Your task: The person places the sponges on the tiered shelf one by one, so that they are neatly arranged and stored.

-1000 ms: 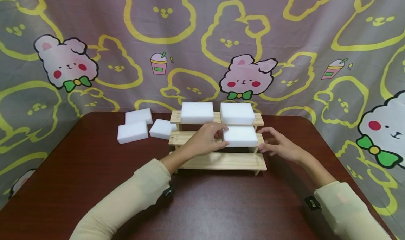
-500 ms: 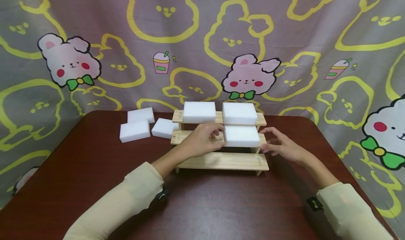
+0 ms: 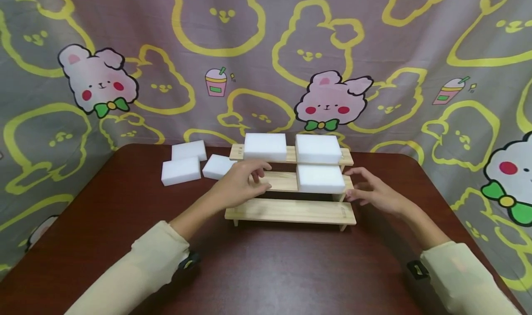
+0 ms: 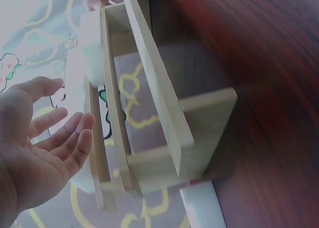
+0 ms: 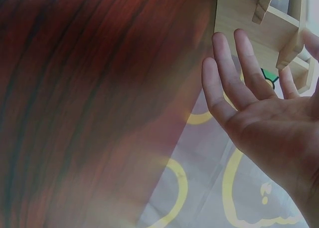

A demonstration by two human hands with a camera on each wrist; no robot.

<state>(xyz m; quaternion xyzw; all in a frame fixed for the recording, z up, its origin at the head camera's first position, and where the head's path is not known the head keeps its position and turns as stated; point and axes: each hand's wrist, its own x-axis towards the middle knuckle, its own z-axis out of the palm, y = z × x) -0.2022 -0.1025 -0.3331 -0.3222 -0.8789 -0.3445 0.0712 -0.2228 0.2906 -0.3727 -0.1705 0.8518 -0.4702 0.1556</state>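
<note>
A three-tier wooden shelf (image 3: 291,209) stands on the table, with two white foam blocks (image 3: 265,145) on its top tier. One more white foam block (image 3: 320,178) sits at the right end of the middle tier. My left hand (image 3: 238,183), fingers loosely bent and holding nothing, hovers over the left part of that tier. In the left wrist view the left hand (image 4: 45,143) shows its palm with the fingers apart. Beside the shelf's right end is my right hand (image 3: 376,193), its fingertips right at the end of the middle tier. Its fingers (image 5: 227,71) look spread and relaxed in the right wrist view.
Several more white foam blocks (image 3: 181,170) lie on the dark red table (image 3: 266,269), left of the shelf. A patterned curtain (image 3: 249,42) hangs right behind the table. A dark wrist device (image 3: 189,260) shows at the left sleeve.
My left hand has let go of the foam block on the middle tier and moved left. The right hand stays by the shelf's right end. The head view has shifted slightly.
</note>
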